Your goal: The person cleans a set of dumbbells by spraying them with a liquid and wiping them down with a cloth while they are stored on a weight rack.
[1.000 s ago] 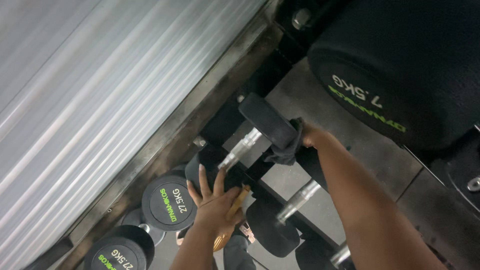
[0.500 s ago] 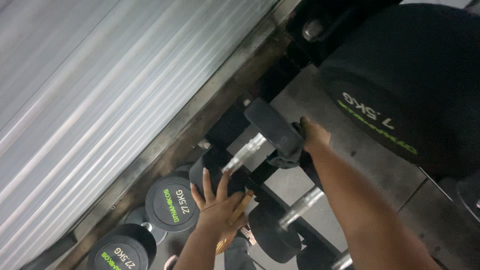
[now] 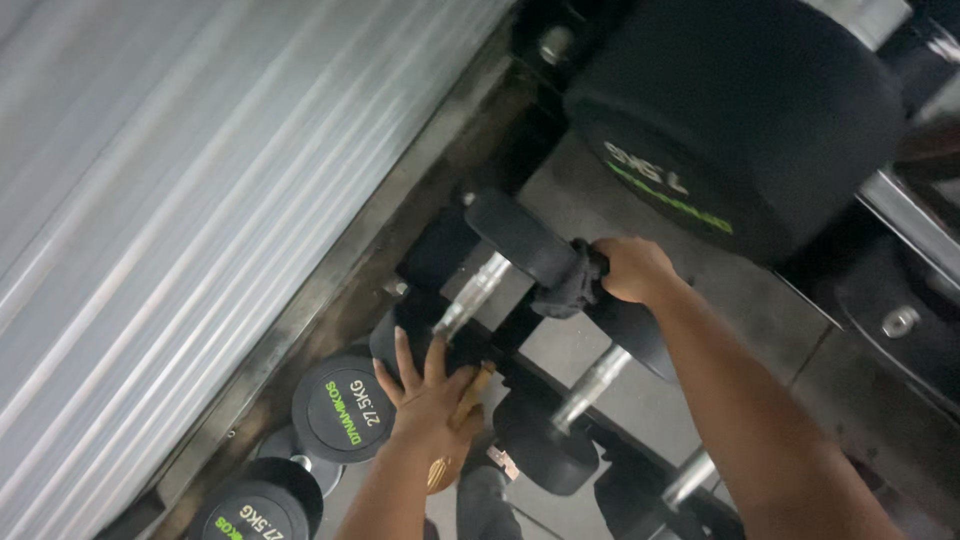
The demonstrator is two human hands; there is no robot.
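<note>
A dark cloth (image 3: pixel 570 290) is clamped in the right hand (image 3: pixel 632 268) and pressed against the end of a small black dumbbell (image 3: pixel 525 240) lying on the rack (image 3: pixel 560 345). The left hand (image 3: pixel 432 392) is laid flat, fingers spread and gripping nothing, against the lower head of the same dumbbell, just beside its steel handle (image 3: pixel 470 295). A second dumbbell (image 3: pixel 545 440) is racked just below the right forearm, and its handle (image 3: pixel 592 380) is exposed. Two larger round dumbbells, one (image 3: pixel 342 408) beside the left hand and another (image 3: pixel 252 512) further toward the person, are seen beyond the left hand, by the ribbed metal wall (image 3: pixel 180 200). A large black dumbbell head (image 3: pixel 740 120) is seen above the right hand, very near the camera.

The following risks are judged. The small dumbbell could be rolled in its cradle by a sideways push from the cloth, and the open left fingers could be pinched between its head and the rack. The cloth, bunched loosely, could be caught on the handle or dropped between the weights. The head could be struck against the large weight above if it is raised carelessly. Whether the small dumbbell is seated fully cannot be told.
</note>
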